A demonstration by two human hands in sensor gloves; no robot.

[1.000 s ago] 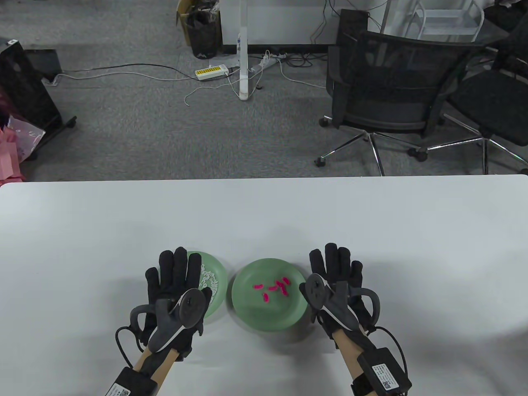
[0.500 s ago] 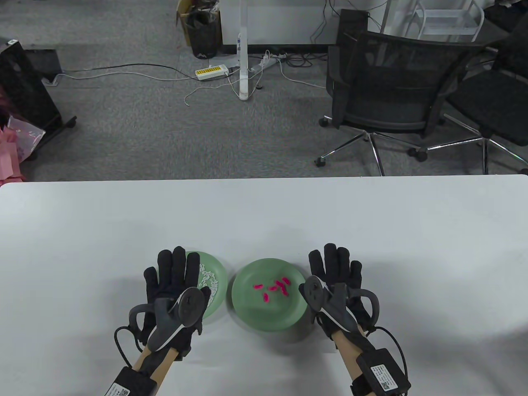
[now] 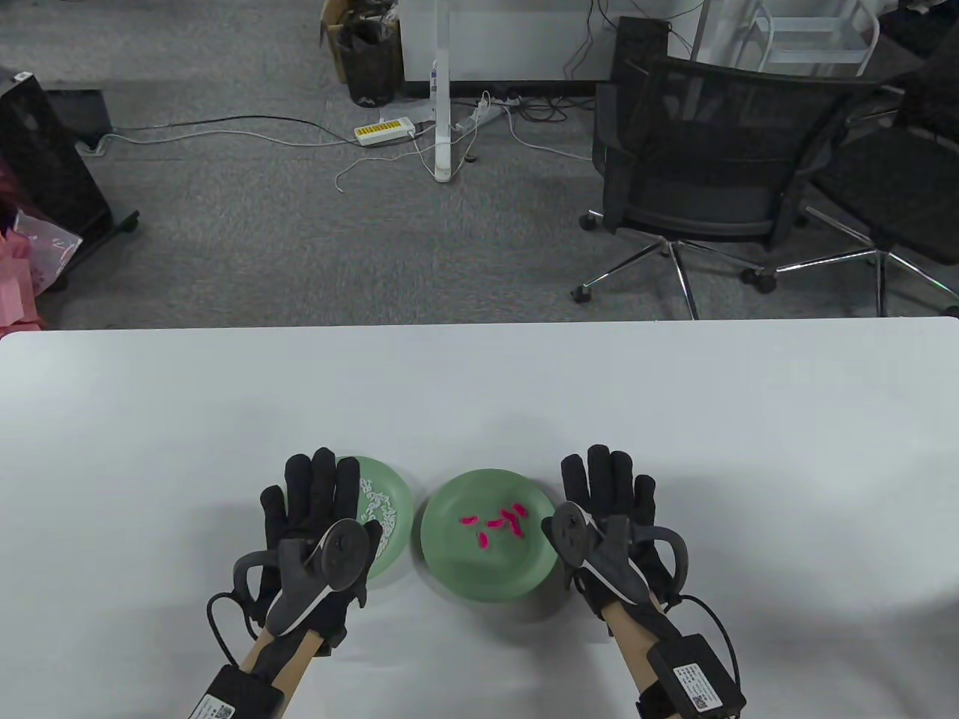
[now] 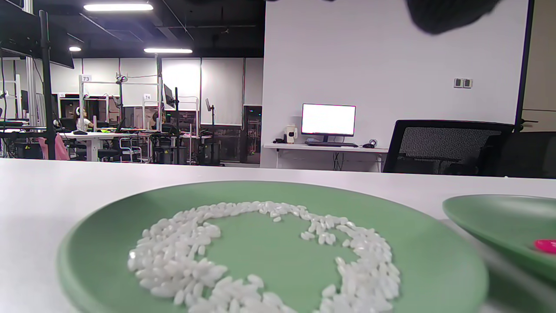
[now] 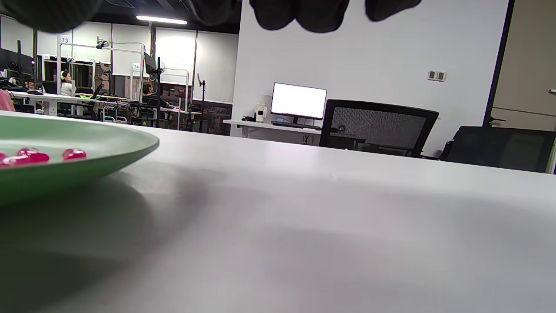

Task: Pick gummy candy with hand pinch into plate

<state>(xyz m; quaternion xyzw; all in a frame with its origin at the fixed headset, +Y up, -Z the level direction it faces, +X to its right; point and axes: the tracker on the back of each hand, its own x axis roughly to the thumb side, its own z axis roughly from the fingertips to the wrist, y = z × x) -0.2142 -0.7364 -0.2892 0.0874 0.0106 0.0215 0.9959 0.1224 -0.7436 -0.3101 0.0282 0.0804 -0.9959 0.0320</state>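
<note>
Two green plates sit near the table's front edge. The right plate holds several pink gummy candies; they also show in the right wrist view. The left plate holds white grains, seen close in the left wrist view. My left hand lies flat with fingers spread over the left part of the left plate, holding nothing. My right hand lies flat with fingers spread just right of the candy plate, holding nothing.
The white table stretches far and to both sides of the plates. Beyond its far edge are black office chairs and cables on grey carpet.
Both hands have drifted very slightly; the left hand slid a little left, uncovering a bit more of the white grains. The plates and candies have not moved.
</note>
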